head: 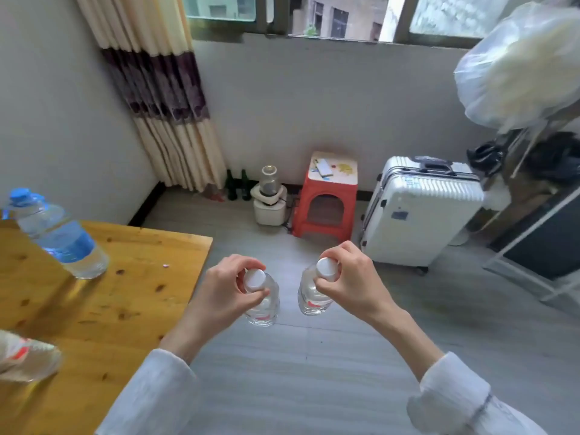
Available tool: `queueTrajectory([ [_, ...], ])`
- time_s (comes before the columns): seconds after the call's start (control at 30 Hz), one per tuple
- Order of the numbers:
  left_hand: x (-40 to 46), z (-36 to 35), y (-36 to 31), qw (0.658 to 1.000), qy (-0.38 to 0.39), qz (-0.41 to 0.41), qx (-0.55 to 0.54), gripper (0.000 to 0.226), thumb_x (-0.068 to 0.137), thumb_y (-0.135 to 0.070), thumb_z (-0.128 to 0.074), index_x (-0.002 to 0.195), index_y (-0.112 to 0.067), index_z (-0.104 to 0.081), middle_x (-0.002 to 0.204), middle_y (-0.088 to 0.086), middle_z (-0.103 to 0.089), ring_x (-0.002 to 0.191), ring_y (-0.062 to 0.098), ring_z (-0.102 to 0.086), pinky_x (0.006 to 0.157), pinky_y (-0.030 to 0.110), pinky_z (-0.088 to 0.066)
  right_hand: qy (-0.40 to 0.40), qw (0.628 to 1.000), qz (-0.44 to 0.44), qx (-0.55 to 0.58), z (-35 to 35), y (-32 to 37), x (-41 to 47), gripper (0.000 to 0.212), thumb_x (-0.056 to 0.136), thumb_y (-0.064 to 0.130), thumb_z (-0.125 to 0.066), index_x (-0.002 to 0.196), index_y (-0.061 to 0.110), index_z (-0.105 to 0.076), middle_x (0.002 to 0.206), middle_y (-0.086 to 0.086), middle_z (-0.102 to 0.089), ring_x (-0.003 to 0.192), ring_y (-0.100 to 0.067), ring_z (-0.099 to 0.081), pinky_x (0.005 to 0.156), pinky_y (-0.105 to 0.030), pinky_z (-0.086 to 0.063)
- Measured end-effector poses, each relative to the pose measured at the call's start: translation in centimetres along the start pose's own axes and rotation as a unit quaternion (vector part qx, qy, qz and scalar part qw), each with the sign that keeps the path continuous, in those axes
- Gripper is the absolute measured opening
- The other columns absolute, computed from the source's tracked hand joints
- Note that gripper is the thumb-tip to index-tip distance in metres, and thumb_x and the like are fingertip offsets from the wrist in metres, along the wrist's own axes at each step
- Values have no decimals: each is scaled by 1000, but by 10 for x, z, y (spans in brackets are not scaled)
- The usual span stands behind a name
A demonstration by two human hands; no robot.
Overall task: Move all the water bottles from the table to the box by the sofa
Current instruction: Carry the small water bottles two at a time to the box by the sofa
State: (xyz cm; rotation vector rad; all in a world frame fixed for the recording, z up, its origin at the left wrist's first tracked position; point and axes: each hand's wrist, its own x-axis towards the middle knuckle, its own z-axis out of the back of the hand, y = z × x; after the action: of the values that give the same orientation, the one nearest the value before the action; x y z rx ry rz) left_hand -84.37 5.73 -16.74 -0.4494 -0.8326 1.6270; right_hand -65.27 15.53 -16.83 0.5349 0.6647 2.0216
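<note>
Grey plank floor point(314, 372) below, wooden worktop point(131, 309) at left. Item: two small clear water bottles, white caps, red-marked labels, writing too blurred to read. Left hand point(226, 290) pinches the left bottle point(263, 306) at the neck; right hand point(348, 277) pinches the right bottle point(310, 296) likewise; both hang over the floor, clear of the worktop. Remaining on the worktop: one blue-capped bottle point(59, 237), blue label unreadable, and a red-labelled bottle point(25, 356) at the frame edge, blurred. Progress, judged: two in transit, at least two left. Box and sofa not in view. Beyond: red stool point(326, 208), white suitcase point(420, 215), curtain point(163, 98).
</note>
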Motion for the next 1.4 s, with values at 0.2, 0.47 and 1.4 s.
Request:
queueTrajectory([
  [0.2,46,-117,-109,992,82,-69,-69,32,62,-6,-81,87,-18,-66,84,-2,-66,68,15,-56,61,15,-43,-84,990,-114,-25,115,-111,-60,23,69,15,-69,89,6,-65,89,-7,-56,82,-23,-56,75,-24,-41],
  [0.47,101,-284,-257,943,253,-194,-98,37,60,-9,-83,80,-31,-61,80,-5,-65,64,19,-58,60,16,-45,-224,932,-283,-40,239,-242,-145,21,67,16,-70,87,10,-65,85,0,-51,75,-14,-49,67,-11,-30],
  [1.4,215,-830,-734,785,478,-382,-95,29,66,-23,-78,93,-24,-67,81,1,-69,74,19,-64,71,31,-53,-433,721,-535,-75,634,-681,-317,17,63,16,-72,79,12,-67,72,10,-51,74,-13,-49,61,-11,-31],
])
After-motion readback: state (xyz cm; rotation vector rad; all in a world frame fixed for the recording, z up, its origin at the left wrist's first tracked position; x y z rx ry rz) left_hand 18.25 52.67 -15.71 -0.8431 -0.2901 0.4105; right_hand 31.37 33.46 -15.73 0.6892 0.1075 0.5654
